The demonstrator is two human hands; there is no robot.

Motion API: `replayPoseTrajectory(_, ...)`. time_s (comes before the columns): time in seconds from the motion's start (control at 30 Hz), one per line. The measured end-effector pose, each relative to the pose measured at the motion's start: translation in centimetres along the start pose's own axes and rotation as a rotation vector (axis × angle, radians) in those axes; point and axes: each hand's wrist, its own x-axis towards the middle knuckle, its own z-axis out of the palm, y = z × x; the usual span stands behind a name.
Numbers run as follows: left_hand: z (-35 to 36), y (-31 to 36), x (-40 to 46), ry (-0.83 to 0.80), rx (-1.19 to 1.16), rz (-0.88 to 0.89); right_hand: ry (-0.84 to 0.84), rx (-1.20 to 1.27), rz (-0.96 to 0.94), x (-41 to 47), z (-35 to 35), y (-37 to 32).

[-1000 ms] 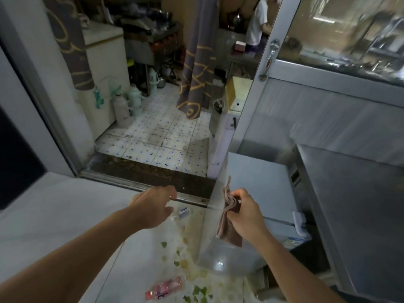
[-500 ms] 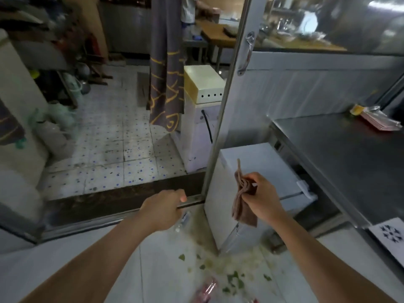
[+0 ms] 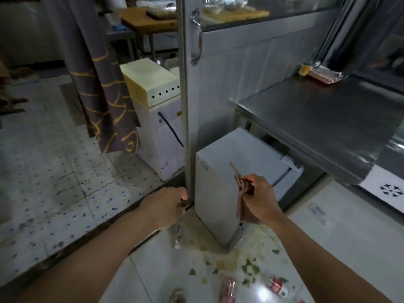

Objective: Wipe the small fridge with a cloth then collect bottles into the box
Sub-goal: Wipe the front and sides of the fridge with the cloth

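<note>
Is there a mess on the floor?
Yes. Green leafy scraps and a yellowish smear are spread over the white floor by the small fridge, and plastic bottles lie on their sides nearby.

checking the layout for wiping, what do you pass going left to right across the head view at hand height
left hand → door frame edge → small fridge → cloth → right hand

Both forearms are bare from wrist to frame edge; no sleeve shows on either. The left hand (image 3: 166, 206) and right hand (image 3: 260, 197) wear no gloves, rings or watch.
</note>
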Motion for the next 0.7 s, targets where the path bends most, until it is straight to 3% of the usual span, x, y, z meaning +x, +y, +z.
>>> replayPoseTrajectory(0.17, -1.6, -2.6, 5.6, -0.065, 0.076, 0.097, 0.024, 0.036, 0.151, 2.3, 3.9, -0.5)
replayPoseTrajectory(0.43, 0.3, -3.5, 14.7, -0.224, 0.159, 0.317, 0.194, 0.052, 0.399, 2.3, 5.3, 1.0)
replayPoseTrajectory(0.7, 2.5, -3.8, 21.9, -0.227, 0.304, 0.646, 0.508, 0.052, 0.716, -1.1, 8.8, 0.1)
